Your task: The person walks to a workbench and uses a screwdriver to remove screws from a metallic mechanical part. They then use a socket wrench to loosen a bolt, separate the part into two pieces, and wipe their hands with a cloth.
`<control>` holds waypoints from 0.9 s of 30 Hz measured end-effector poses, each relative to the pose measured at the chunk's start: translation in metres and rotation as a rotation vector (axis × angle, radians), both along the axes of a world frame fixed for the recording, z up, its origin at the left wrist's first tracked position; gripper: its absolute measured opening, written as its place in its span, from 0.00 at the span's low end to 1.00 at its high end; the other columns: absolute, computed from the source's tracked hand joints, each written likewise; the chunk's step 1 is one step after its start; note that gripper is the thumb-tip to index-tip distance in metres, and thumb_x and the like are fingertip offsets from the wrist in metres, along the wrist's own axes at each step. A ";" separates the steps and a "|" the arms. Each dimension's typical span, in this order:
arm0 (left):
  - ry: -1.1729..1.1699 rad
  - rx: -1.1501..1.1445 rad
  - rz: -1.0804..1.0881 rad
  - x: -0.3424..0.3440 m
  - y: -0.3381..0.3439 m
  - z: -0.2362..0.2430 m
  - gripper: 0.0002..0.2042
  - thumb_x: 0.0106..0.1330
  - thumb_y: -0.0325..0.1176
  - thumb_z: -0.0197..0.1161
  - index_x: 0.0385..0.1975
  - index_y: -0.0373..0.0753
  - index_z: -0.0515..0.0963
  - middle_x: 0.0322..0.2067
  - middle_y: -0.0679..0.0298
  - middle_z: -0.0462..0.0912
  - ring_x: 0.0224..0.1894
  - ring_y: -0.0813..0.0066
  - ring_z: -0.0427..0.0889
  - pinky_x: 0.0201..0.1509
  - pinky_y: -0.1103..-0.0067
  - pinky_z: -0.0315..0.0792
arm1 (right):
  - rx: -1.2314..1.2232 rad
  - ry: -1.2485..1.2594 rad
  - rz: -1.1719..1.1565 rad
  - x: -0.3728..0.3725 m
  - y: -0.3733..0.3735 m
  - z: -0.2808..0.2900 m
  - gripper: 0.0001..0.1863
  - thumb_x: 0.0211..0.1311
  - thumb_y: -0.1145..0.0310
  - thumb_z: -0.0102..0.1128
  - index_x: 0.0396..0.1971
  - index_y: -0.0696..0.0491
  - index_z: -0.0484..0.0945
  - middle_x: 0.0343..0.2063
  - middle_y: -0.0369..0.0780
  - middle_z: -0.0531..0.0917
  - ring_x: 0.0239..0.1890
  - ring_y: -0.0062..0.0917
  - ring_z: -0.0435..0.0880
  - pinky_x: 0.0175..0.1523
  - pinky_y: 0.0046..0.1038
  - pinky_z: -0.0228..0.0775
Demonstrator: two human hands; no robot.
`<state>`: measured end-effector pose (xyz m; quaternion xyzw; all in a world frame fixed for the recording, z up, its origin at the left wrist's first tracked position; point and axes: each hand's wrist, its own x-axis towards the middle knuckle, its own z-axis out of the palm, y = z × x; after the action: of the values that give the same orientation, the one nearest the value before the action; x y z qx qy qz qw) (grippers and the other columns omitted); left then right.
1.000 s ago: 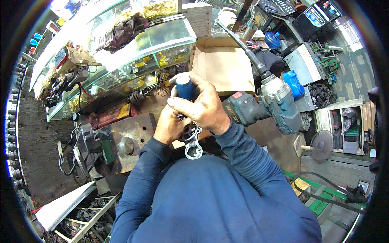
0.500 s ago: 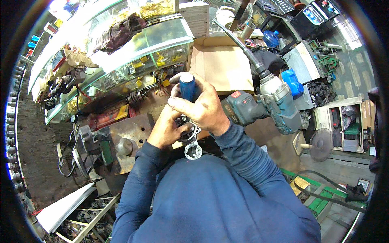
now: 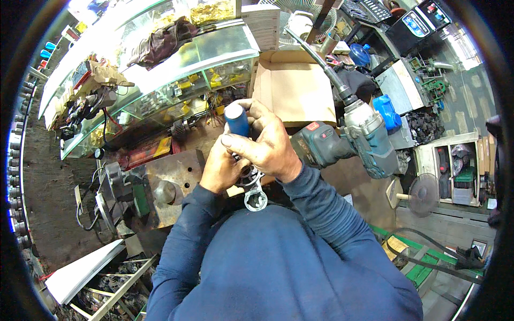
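Close in front of my chest, both hands meet around a grey cast-metal housing (image 3: 256, 201) with a round ring at its near end. My left hand (image 3: 220, 168) is closed around the housing's far part. My right hand (image 3: 270, 147) is curled against a blue tool handle (image 3: 237, 122) with a pale round end, its thumb stretched toward my left hand. The handle stands up from between the hands and leans a little left. Its lower end is hidden by my fingers, so the tool's kind does not show.
A teal cordless impact wrench (image 3: 369, 142) with a long socket extension lies right of my hands. Beyond them sits an open cardboard box (image 3: 294, 88). A glass display case (image 3: 225, 48) stands far left, and a rusty metal plate (image 3: 171, 187) lies nearer on the left.
The blue handle's top has swung to the left, and the right fingers have opened slightly around it. The metal housing stays nearly in place between my hands.
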<state>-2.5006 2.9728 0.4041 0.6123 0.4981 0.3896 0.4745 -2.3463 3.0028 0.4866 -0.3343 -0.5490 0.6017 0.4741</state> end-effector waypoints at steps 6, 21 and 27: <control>0.047 -0.044 -0.109 -0.003 -0.007 -0.004 0.22 0.57 0.19 0.74 0.54 0.35 0.84 0.63 0.52 0.80 0.63 0.52 0.81 0.71 0.63 0.73 | 0.070 -0.073 -0.073 0.002 0.002 0.000 0.19 0.59 0.65 0.76 0.45 0.55 0.78 0.36 0.35 0.82 0.38 0.19 0.79 0.48 0.27 0.75; 0.436 0.332 -0.175 -0.011 0.001 -0.015 0.13 0.56 0.31 0.77 0.41 0.40 0.88 0.62 0.52 0.82 0.68 0.46 0.75 0.72 0.57 0.70 | 0.071 0.156 -0.080 0.035 -0.010 0.026 0.17 0.70 0.73 0.66 0.56 0.60 0.79 0.34 0.34 0.80 0.35 0.17 0.80 0.41 0.23 0.74; 0.276 0.291 -0.151 -0.013 0.011 0.008 0.10 0.62 0.30 0.75 0.41 0.36 0.85 0.58 0.53 0.85 0.63 0.49 0.80 0.70 0.61 0.73 | 0.105 0.158 -0.151 0.050 -0.012 0.021 0.19 0.70 0.67 0.67 0.56 0.59 0.80 0.37 0.34 0.81 0.38 0.15 0.78 0.44 0.20 0.71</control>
<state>-2.5133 2.9840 0.4123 0.7576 0.4495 0.3331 0.3361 -2.2960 2.9908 0.5077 -0.3008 -0.5141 0.5593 0.5766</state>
